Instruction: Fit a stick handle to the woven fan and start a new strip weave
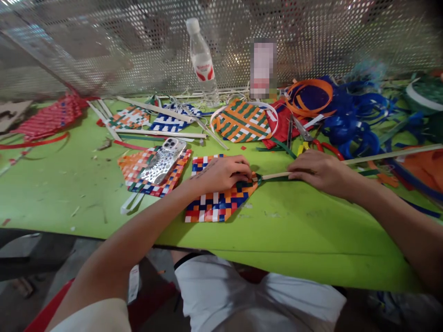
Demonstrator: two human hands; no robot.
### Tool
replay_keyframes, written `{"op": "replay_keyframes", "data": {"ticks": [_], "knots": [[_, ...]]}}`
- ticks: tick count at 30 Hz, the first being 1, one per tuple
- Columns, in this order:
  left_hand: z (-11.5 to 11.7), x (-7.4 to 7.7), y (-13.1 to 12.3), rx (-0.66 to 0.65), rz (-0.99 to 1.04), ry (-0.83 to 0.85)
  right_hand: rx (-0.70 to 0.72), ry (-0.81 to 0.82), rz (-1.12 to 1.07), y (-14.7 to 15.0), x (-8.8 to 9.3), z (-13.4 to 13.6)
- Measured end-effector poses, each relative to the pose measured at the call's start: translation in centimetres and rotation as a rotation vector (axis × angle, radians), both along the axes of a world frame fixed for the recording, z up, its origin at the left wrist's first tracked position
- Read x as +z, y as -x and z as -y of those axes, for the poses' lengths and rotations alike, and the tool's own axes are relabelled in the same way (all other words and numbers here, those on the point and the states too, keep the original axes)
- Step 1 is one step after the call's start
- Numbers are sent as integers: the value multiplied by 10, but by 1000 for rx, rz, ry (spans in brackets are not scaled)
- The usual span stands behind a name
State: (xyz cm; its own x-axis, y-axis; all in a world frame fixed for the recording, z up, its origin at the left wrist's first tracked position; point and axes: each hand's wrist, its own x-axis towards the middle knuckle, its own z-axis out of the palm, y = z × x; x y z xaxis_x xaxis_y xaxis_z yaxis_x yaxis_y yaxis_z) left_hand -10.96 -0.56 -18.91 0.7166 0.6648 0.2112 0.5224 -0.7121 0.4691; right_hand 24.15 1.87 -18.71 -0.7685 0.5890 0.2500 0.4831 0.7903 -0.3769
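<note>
A woven fan of orange, blue, white and red strips lies flat on the green table, its pointed end to the right. My left hand rests over it with fingers curled and closed on the part near the tip. From that tip runs a pale flat stick with a dark green strip along it. The stick's other end is pinched in my right hand, whose fingertips partly hide it. Just left of the fan, a phone in a patterned case sits on another woven piece.
Scissors with red handles lie behind my right hand, close to a blue strip pile and an orange coil. A water bottle stands by the perforated metal panel. An orange-green woven fan lies farther back.
</note>
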Motion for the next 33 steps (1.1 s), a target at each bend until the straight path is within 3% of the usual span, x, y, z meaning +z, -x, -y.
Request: {"op": "replay_keyframes", "data": {"ticks": [6, 10, 12, 16, 21, 24, 26, 30, 33], "knots": [[1, 0, -1, -20, 0, -18, -4, -57, -37, -3, 3, -1], [0, 0, -2, 9, -20, -24, -125, -259, -67, 6, 13, 15], [0, -1, -2, 35, -23, -21, -117, -310, -139, 16, 17, 28], [-1, -3, -2, 32, 3, -6, 131, -285, -181, 43, 15, 64], [-2, -6, -2, 15, 64, -8, 365, -148, -13, 71, 9, 112], [-2, -7, -2, 11, 74, -4, 498, 61, -40, 73, 14, 123], [-2, -7, -2, 20, 76, 7, 480, 119, -173, 69, 18, 117], [-2, -7, -2, 40, 76, 23, 255, -222, -321, 60, 15, 98], [-1, -5, -2, 34, 87, 40, 303, -394, -223, 59, 8, 98]]}}
